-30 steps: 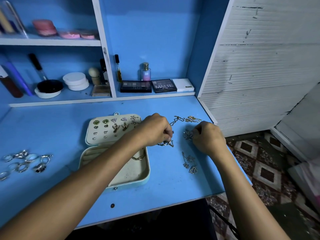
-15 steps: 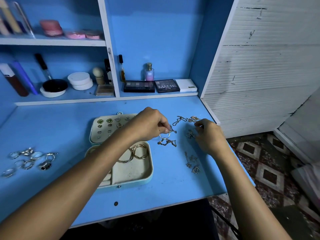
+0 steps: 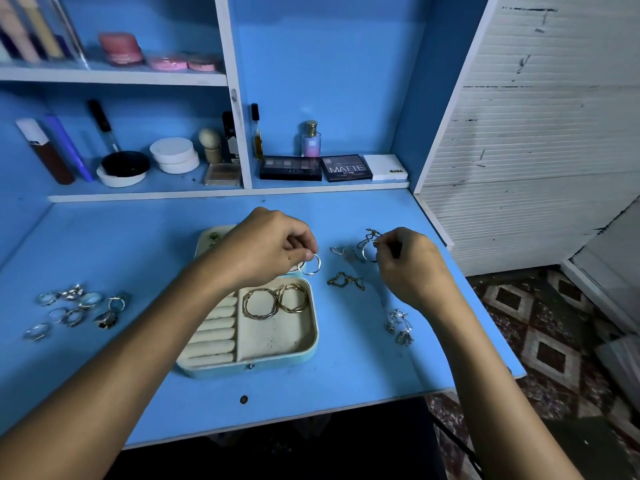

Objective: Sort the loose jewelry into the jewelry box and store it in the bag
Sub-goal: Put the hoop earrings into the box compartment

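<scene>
An open cream jewelry box (image 3: 277,353) lies on the blue desk, its lid flat behind it and mostly hidden by my left hand (image 3: 266,247). Two gold hoops (image 3: 275,301) lie in its right compartment. My left hand pinches a silver hoop (image 3: 311,265) just above the box's far right corner. My right hand (image 3: 408,268) pinches another silver hoop (image 3: 365,252) a little above the desk. A gold chain piece (image 3: 346,281) lies between my hands. More silver pieces (image 3: 398,327) lie under my right wrist. Several rings (image 3: 74,308) are spread at the left.
Shelves behind the desk hold makeup palettes (image 3: 315,168), a perfume bottle (image 3: 310,140), jars and brushes. A white slatted wall (image 3: 540,133) bounds the desk on the right. The desk's front edge (image 3: 311,415) is close, with patterned floor tiles (image 3: 554,341) to the right.
My left hand has lifted a silver hoop off the desk toward the box. My right hand has picked up a second hoop from the pile. The camera has tilted, so the box shows more.
</scene>
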Available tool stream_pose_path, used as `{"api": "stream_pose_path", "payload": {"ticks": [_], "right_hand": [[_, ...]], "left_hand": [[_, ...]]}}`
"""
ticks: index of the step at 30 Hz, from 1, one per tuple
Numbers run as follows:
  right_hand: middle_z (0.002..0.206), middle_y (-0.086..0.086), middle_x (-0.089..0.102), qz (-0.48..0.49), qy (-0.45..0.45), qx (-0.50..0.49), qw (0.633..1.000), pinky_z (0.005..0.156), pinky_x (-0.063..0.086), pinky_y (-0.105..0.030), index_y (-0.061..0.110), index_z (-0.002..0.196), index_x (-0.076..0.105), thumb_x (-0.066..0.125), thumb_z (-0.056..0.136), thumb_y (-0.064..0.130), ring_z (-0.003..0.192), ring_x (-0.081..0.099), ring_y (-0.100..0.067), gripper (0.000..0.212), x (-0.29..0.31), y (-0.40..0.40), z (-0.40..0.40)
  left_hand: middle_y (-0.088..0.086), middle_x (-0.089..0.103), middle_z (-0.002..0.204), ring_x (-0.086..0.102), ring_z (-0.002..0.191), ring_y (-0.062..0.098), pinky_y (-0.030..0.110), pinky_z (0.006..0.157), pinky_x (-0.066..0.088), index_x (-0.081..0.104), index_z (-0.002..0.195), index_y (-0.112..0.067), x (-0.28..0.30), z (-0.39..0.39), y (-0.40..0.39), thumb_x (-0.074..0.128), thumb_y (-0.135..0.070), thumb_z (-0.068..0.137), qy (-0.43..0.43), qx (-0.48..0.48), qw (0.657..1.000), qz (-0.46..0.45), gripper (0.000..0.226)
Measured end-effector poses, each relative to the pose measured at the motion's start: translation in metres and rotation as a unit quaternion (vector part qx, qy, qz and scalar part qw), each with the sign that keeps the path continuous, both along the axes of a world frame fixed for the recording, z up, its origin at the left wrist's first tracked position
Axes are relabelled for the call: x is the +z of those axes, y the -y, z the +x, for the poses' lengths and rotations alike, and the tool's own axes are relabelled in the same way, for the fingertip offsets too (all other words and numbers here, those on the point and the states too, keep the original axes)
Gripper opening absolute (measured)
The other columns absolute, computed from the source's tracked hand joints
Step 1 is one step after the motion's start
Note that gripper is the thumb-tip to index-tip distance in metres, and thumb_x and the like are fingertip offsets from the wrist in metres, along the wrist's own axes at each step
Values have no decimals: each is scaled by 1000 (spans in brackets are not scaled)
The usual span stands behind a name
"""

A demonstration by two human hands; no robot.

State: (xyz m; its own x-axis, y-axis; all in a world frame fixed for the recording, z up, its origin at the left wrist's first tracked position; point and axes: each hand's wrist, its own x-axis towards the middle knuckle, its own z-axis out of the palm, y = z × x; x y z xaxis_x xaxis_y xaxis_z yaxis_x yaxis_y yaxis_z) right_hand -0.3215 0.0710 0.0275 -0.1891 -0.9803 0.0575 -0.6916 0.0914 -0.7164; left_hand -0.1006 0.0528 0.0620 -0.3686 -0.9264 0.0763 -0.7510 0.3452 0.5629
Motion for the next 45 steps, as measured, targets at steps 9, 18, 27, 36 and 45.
{"api": "stream_pose_path", "payload": {"ticks": [9,18,27,36,45], "right_hand": [[65,13,58,6,36,64,997,45,34,-11,24,92,65,56,92,17,53,53,2,12,9,-15,33],[77,15,65,37,14,150,988,53,41,-7,27,97,72,59,96,17,65,58,2,17,14,-28,46],[78,11,55,66,-38,239,968,57,39,-13,28,82,48,63,92,14,63,47,-3,23,15,-32,52],[83,12,56,94,-83,272,954,57,41,-17,31,79,45,61,90,14,71,52,-3,25,17,-32,75],[89,4,58,133,-144,249,948,67,44,-32,28,76,41,58,84,16,83,55,-23,23,19,-32,95]], "left_hand": [[-17,68,80,64,75,-3,15,71,49,72,80,-33,-6,31,-31,74,-19,86,18,-30,999,24,16],[-9,69,78,61,70,5,24,68,51,56,89,-27,-25,33,-46,74,-12,85,8,-53,996,76,24],[-31,59,71,55,65,-1,35,63,53,52,76,-34,-40,35,-43,82,-18,75,15,-13,1000,23,35],[-17,54,66,51,71,4,14,59,36,61,83,-33,-32,51,-50,78,-15,77,-2,-39,999,-23,25],[-22,49,76,44,85,-12,8,67,31,52,84,-29,-36,51,-50,92,-32,58,31,-71,997,-18,48]]}}
